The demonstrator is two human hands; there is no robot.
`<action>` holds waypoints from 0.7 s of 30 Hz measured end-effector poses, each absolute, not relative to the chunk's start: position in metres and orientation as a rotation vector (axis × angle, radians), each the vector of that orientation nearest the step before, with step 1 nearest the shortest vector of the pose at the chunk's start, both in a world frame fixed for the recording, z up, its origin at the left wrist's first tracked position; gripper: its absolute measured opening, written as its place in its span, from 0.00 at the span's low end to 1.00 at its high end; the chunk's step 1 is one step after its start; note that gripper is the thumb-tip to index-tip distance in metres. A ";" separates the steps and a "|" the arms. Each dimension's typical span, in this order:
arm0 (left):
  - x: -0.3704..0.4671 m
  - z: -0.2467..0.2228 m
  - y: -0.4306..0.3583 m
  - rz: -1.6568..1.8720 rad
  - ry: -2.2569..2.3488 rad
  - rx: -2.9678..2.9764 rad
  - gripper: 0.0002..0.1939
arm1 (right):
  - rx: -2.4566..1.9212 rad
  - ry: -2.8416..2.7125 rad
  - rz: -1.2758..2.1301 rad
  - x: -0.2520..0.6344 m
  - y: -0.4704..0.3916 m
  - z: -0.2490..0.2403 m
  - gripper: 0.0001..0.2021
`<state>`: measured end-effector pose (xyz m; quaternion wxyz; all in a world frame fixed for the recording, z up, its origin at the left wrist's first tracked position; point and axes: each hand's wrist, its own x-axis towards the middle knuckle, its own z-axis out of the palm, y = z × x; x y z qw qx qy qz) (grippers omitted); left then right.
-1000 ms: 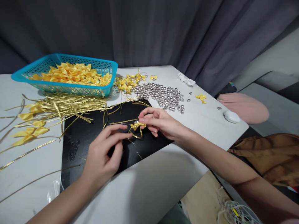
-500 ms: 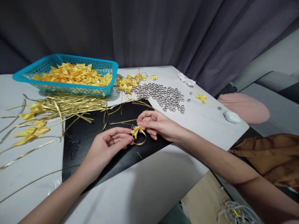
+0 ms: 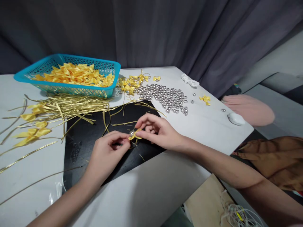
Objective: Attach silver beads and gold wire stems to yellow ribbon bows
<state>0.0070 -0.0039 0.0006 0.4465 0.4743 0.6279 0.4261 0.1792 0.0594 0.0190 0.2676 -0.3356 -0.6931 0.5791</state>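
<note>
Between my two hands, over the black mat (image 3: 78, 157), is a small yellow ribbon bow (image 3: 135, 135) with a shiny silver bead (image 3: 132, 133) at its left side. My left hand (image 3: 111, 151) pinches the bow's left edge between thumb and fingers. From the right, my right hand (image 3: 158, 130) grips the bow with thumb and forefinger, its other fingers curled. Part of a gold wire shows below the bow; the fingers hide the rest. Gold wire offcuts (image 3: 125, 123) lie on the mat just beyond the hands.
A blue basket (image 3: 115, 71) full of yellow bows stands at the back left. In front of it lies a heap of gold wires (image 3: 78, 105). Silver beads (image 3: 170, 96) are spread behind my right hand, beside finished-looking bows (image 3: 130, 85). A white mouse (image 3: 236, 119) sits near the right edge.
Both hands have shifted slightly left and tilted the bow, so its silver bead now faces up more plainly. The gold wire loop that hung below is now mostly out of sight.
</note>
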 end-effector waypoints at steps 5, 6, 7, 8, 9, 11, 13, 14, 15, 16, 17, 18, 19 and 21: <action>0.004 -0.001 -0.002 1.138 1.463 1.049 0.13 | -1.223 -1.822 1.616 0.178 0.056 0.012 0.19; 0.004 0.000 -0.002 1.158 1.460 1.026 0.14 | -1.214 -1.896 1.445 0.178 0.057 0.010 0.17; 0.004 0.001 -0.002 1.168 1.462 1.012 0.15 | -1.134 -1.999 1.249 0.179 0.057 0.007 0.15; 0.004 0.002 -0.002 1.171 1.465 1.005 0.15 | -0.990 -2.120 1.055 0.181 0.057 0.005 0.13; 0.004 0.003 -0.002 1.167 1.468 1.007 0.14 | -0.817 -2.243 0.882 0.182 0.057 0.004 0.11; 0.005 0.005 -0.003 1.140 1.473 1.025 0.12 | -0.514 -2.457 0.647 0.185 0.057 0.003 0.13; 0.005 0.007 -0.003 1.109 1.483 1.029 0.11 | -0.385 -2.612 0.503 0.187 0.057 0.004 0.16; 0.005 0.007 -0.004 1.096 1.491 1.019 0.11 | -0.370 -2.665 0.442 0.187 0.057 0.005 0.17; 0.004 0.007 -0.004 1.081 1.496 1.004 0.12 | -0.362 -2.699 0.384 0.188 0.056 0.006 0.17; 0.004 0.007 -0.003 1.071 1.497 0.990 0.13 | -0.350 -2.717 0.325 0.188 0.056 0.007 0.18; 0.004 0.007 -0.003 1.060 1.495 0.979 0.13 | -0.342 -2.726 0.267 0.188 0.056 0.009 0.19; 0.004 0.007 -0.002 1.050 1.491 0.971 0.14 | -0.332 -2.732 0.211 0.188 0.056 0.010 0.19; 0.004 0.008 -0.001 1.038 1.485 0.966 0.16 | -0.319 -2.733 0.156 0.188 0.055 0.011 0.19; 0.004 0.009 0.001 0.988 1.465 0.955 0.21 | -0.283 -2.738 0.052 0.189 0.056 0.013 0.19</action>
